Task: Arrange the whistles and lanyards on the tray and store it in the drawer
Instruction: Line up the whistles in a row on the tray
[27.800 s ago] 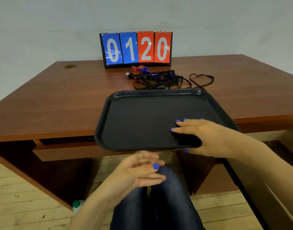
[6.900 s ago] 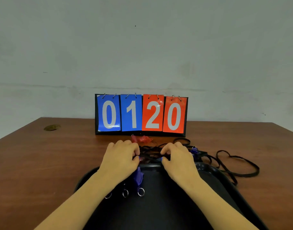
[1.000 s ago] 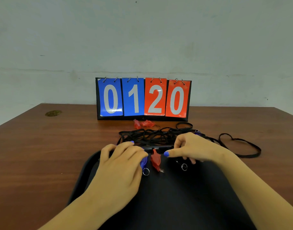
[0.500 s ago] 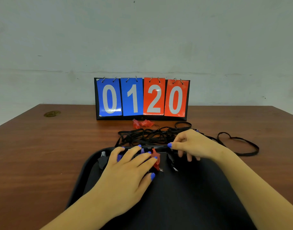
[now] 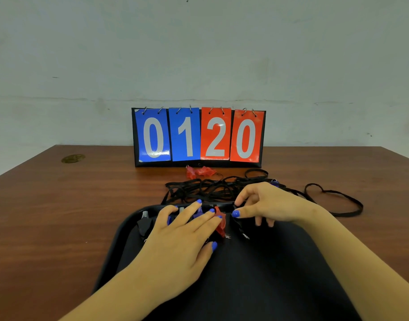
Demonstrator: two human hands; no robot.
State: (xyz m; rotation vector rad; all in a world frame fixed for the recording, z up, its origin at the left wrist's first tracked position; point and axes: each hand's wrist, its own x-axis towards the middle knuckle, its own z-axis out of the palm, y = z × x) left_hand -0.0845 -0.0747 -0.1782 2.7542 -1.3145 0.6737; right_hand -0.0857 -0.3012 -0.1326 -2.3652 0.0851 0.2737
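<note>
Left hand (image 5: 183, 237) lies palm-down, fingers spread flat over whistles at the far end of the black tray (image 5: 268, 274), lower centre of frame. Right hand (image 5: 268, 205) hovers at the tray's far rim, fingers loosely curled; whether it pinches anything cannot be told. A red whistle (image 5: 220, 224) shows between the hands. Tangled lanyards (image 5: 203, 188) lie beyond the rim; the left hand partly hides the whistles beneath it.

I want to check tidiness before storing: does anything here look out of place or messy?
Yes. The lanyards lie in a tangle on the desk behind the tray, one loop trailing right. Two red whistles sit apart by the scoreboard, off the tray.
</note>
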